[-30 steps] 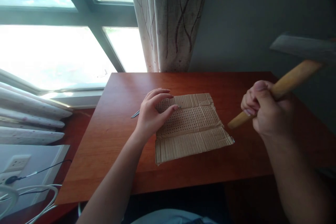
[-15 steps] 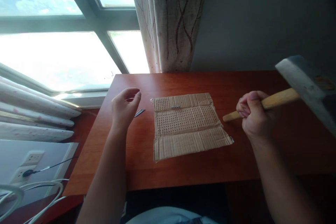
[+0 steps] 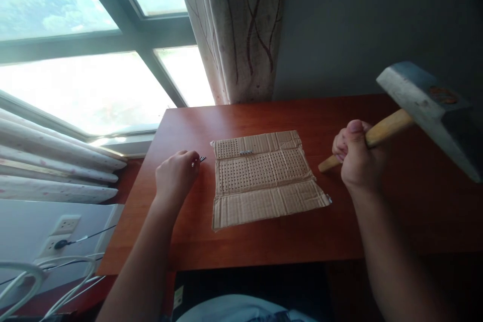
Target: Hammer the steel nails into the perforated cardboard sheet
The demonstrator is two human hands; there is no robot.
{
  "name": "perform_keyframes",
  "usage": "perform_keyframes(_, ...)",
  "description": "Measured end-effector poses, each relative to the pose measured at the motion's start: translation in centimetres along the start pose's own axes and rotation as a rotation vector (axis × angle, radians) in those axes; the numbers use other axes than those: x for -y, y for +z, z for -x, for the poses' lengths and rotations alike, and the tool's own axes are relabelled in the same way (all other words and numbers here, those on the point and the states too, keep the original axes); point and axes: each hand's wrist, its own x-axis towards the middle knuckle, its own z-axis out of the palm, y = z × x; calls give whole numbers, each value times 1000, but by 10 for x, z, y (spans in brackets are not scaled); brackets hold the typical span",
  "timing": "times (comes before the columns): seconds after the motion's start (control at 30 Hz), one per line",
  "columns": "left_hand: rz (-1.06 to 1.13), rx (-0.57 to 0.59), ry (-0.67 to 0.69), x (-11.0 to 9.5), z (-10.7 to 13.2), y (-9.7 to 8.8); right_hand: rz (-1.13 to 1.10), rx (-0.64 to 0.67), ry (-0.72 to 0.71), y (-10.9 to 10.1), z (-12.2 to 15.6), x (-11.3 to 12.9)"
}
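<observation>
My right hand is wrapped round the wooden handle of a hammer, its thumb along the handle. The big grey metal head is raised above the table at the right. On the left, my left hand is down by the tabletop, its fingers closed at a few thin metal nails. The fingers hide most of these nails. Between my hands lies a creased sheet of brown cardboard, punched with rows of small holes. Several small metal pieces, like nail heads, sit in a short row near its upper edge.
The reddish-brown wooden table stands against a dark wall and a window. A patterned curtain hangs behind it. To the lower left are a wall socket with a plug and loose white cables.
My left hand has lowered to the nails and its fingers have closed. My right hand still holds the hammer, now seen slightly further left, with the head higher in view.
</observation>
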Motion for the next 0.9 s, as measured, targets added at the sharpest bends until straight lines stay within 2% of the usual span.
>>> perform_keyframes(0.1, -28, 13, 14, -3, -1, 2, -146, -94, 25, 2, -2, 2)
perform_keyframes(0.47, -46, 20, 16, 0, 0, 11, -137, -99, 50, 2, -4, 4)
perform_keyframes(0.9, -43, 122, 5, -5, 0, 2, -266, -130, -29, 5, -9, -7)
